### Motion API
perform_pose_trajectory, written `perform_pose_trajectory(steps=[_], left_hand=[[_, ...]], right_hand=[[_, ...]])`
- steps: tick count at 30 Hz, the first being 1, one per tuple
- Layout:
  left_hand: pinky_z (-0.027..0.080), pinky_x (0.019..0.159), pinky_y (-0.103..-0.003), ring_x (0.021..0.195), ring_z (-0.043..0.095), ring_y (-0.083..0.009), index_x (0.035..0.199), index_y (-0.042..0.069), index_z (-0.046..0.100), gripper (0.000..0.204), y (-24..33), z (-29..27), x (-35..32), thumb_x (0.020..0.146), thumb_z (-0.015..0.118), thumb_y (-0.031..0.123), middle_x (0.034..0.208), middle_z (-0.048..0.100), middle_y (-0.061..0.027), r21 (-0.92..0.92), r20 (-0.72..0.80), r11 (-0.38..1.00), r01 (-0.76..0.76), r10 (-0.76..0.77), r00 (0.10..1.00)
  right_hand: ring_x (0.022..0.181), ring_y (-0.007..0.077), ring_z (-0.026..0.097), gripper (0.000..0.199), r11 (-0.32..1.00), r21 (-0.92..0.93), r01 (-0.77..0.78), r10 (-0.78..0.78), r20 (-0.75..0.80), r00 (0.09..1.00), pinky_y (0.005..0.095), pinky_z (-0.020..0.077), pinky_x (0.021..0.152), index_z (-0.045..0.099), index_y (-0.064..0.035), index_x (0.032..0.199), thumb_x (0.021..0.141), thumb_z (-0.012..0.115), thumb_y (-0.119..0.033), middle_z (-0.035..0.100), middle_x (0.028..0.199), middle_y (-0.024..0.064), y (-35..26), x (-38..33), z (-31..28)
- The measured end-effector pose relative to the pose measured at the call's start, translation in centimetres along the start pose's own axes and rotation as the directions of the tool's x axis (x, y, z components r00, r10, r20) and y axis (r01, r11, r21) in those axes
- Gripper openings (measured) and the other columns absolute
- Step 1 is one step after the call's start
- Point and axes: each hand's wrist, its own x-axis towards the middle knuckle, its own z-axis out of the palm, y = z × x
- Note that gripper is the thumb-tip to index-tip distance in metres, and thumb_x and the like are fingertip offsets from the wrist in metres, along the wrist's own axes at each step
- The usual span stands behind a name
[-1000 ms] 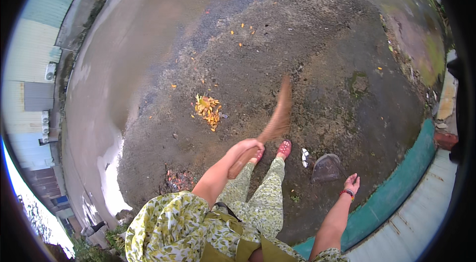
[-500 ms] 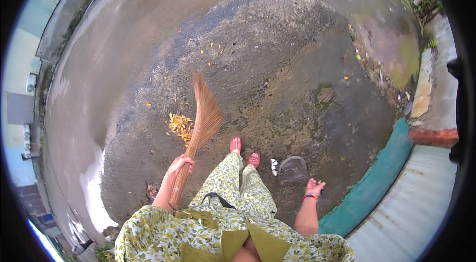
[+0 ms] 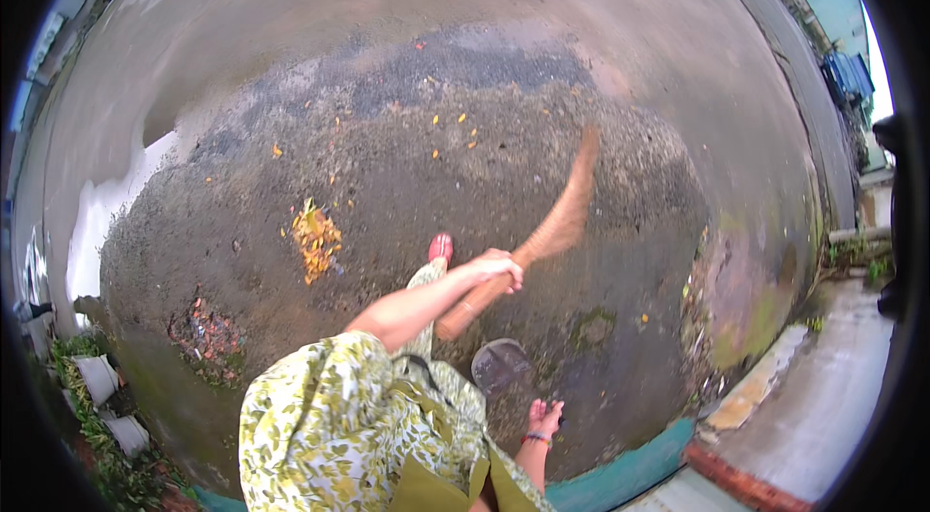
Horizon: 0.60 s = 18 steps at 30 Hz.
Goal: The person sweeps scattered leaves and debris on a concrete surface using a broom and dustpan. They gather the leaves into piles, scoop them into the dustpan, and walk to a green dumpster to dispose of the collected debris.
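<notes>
My left hand is wrapped round the handle of a tan bristle broom. It reaches across in front of me, and the raised broom points up and to the right, its bristles smeared by motion. At the lower middle, my right hand, with bands at its wrist, has its fingers curled; a small dark bit shows beside them, too small to name. A grey, round-edged thing, dark inside, appears just beyond that hand; whether they touch I cannot tell. To the left of my foot lies a pile of yellow leaves.
Scattered yellow leaves dot the wet, rough ground farther ahead. A patch of small litter lies to the left. White pots with plants stand at lower left. A green edge and a reddish block border the lower right.
My left hand and the broom have swung from the left, near the leaf pile, across to the right. My view has turned left, and a white scrap beside the grey thing no longer shows.
</notes>
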Motion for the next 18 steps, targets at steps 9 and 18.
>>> perform_pose_trajectory(steps=[9,18], left_hand=[[0.050,0.045,-0.031,0.051,0.058,-0.0177,0.112,0.003,0.047,0.053,16.7,-12.1,23.8,0.063,0.067,-0.004,0.067,0.057,-0.0072,0.021,-0.226,0.994,-0.106,0.108,0.968],[0.047,0.048,-0.030,0.055,0.053,-0.0146,0.125,0.011,0.040,0.058,9.7,-27.4,0.5,0.072,0.061,0.001,0.070,0.052,-0.0053,-0.490,-0.519,0.816,-0.306,0.009,0.855]], right_hand=[[0.059,0.0161,0.062,0.029,0.873,-0.463,0.152,-0.042,0.240,0.970,0.0295,0.0557,0.053,0.053,-0.0104,0.100,0.092,0.053,-0.039,0.057,0.067,0.0038,-7.0,-5.3,26.1],[0.061,0.0165,0.062,0.025,0.762,-0.545,0.348,-0.034,0.503,0.863,0.0300,0.0553,0.054,0.055,-0.0111,0.100,0.091,0.057,-0.035,0.058,0.068,0.0030,-10.2,-7.9,42.1]])
